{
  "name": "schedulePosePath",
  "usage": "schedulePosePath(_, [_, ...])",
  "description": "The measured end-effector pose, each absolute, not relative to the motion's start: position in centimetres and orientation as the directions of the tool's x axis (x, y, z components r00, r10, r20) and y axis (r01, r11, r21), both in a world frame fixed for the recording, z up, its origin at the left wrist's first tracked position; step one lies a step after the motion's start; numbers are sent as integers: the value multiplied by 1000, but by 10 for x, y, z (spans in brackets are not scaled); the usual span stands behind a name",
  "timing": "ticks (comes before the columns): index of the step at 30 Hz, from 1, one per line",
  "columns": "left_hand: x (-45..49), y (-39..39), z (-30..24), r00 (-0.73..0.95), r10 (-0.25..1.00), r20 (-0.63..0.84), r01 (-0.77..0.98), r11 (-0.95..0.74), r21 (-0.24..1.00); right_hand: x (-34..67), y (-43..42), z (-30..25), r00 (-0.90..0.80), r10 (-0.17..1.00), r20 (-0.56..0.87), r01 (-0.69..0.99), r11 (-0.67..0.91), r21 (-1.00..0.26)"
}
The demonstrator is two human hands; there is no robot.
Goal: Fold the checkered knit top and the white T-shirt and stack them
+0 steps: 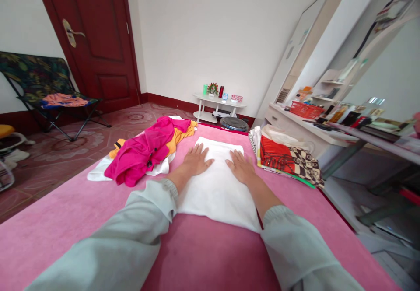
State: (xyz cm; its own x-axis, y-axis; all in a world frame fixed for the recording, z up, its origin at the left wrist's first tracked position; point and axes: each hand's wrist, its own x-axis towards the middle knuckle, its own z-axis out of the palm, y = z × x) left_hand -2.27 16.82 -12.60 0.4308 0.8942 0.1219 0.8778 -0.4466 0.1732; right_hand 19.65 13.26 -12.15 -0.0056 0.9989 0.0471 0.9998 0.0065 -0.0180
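A folded white cloth (216,190) lies flat on the pink bed cover (65,221) in front of me. My left hand (196,160) rests palm down on its far left part, fingers stretched out. My right hand (241,167) lies flat on its far right part, fingers also spread. Neither hand grips anything. Both arms wear pale green sleeves.
A heap of magenta, orange and white clothes (147,151) sits left of the cloth. A stack of folded patterned fabrics (285,157) lies to the right. Beyond are a folding chair (42,85), a red door (95,37), a small white table (218,105) and a dresser (305,120).
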Motion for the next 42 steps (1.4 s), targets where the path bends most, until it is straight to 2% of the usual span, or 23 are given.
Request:
schedulePosePath(8, [-48,137,-134,481,867,130,850,-498,171,199,88,-120,2,1000,22,999,-1,-38])
schedulePosePath(12, [-67,122,-122,532,845,52,831,-533,161,206,72,-119,8,1000,23,1000,-8,-13])
schedulePosePath(16, [-63,106,-90,457,885,-87,888,-447,110,193,62,-97,154,987,-51,987,-151,50])
schedulePosePath(19, [-40,91,-74,428,902,-58,901,-421,106,163,57,-83,206,979,-1,977,-206,46])
schedulePosePath(22, [-22,76,-82,517,856,16,845,-513,150,140,48,-89,32,994,102,999,-30,-17])
schedulePosePath(24, [-24,70,-98,572,817,78,796,-575,188,140,40,-100,-63,993,98,997,67,-35])
schedulePosePath(29, [-63,69,-130,627,765,143,738,-643,205,173,22,-115,-55,998,12,998,55,-12])
schedulePosePath(35, [-118,52,-120,722,679,132,650,-731,207,199,-14,-98,-107,994,-4,994,107,-16])
schedulePosePath(38, [-140,32,-108,773,609,181,575,-791,208,202,-42,-88,-240,967,83,970,243,-26])
schedulePosePath(42, [-148,11,-93,823,498,274,469,-867,167,198,-72,-80,-454,865,213,885,466,-4])
